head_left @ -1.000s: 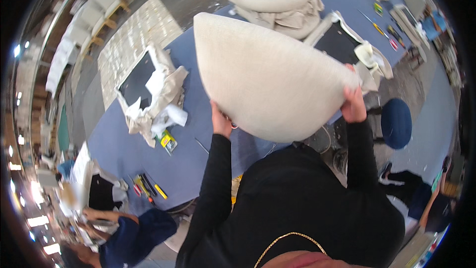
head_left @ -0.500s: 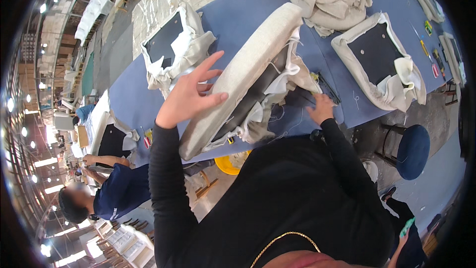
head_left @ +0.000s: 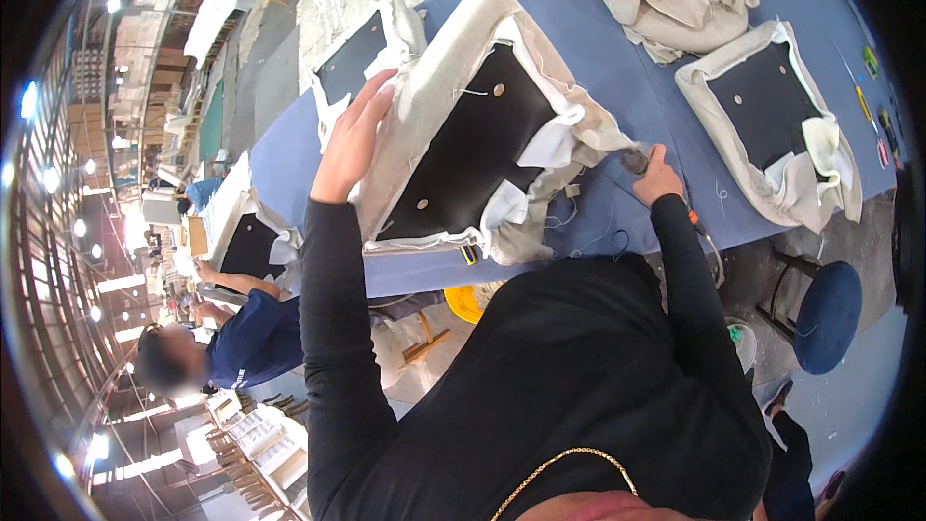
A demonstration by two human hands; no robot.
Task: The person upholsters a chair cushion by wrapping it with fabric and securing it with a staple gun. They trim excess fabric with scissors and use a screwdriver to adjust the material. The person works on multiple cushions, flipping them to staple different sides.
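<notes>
So the main thing here is a beige upholstered panel [head_left: 463, 150] tipped up at an angle on the blue surface [head_left: 617, 96], right in front of the person, with its black underside facing them. There are two small round discs on the black part, plus loose white padding [head_left: 552, 142] and bunched beige fabric hanging off the right and lower edges. The left hand [head_left: 355, 140] is up against the panel's outer left side, fingers long and mostly straight, not wrapped around anything. The right hand [head_left: 661, 178] has its fingers curled round a dark grey tool [head_left: 634, 162], mostly hidden by the grip, just beside the fabric's right corner; can't tell if they're touching. An orange fitting [head_left: 693, 218] and a pale hose [head_left: 717, 256] show just below that wrist. A similar panel [head_left: 762, 101] lies well apart to the right, another [head_left: 355, 58] sits behind on the left, and a pile of beige cushions and fabric [head_left: 666, 0] is at the far side. A blue stool [head_left: 828, 318] stands off to the right.
</notes>
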